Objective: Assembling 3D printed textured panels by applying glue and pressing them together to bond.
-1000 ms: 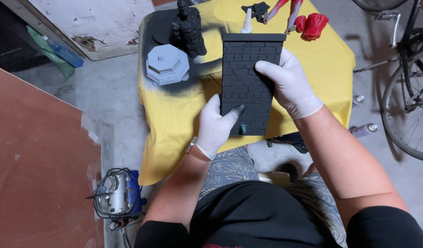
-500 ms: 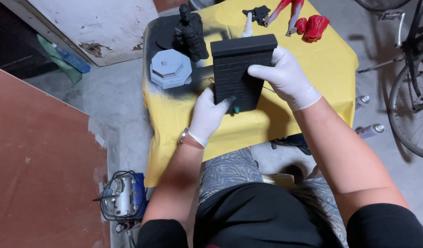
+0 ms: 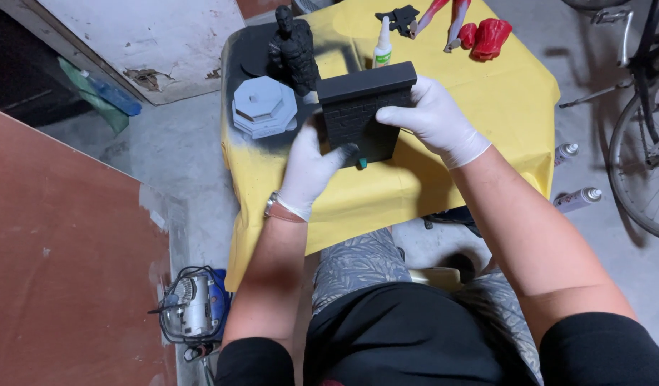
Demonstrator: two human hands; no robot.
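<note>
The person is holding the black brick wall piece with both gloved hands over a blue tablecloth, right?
Not quite. The head view shows the tablecloth is yellow, not blue. The rest is right: the left hand and the right hand, both in white gloves, hold the black brick wall piece over it.

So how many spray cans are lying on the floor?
2. One spray can lies by the yellow table's right edge, the other spray can just below it, near the bicycle wheel. More may be hidden.
</note>
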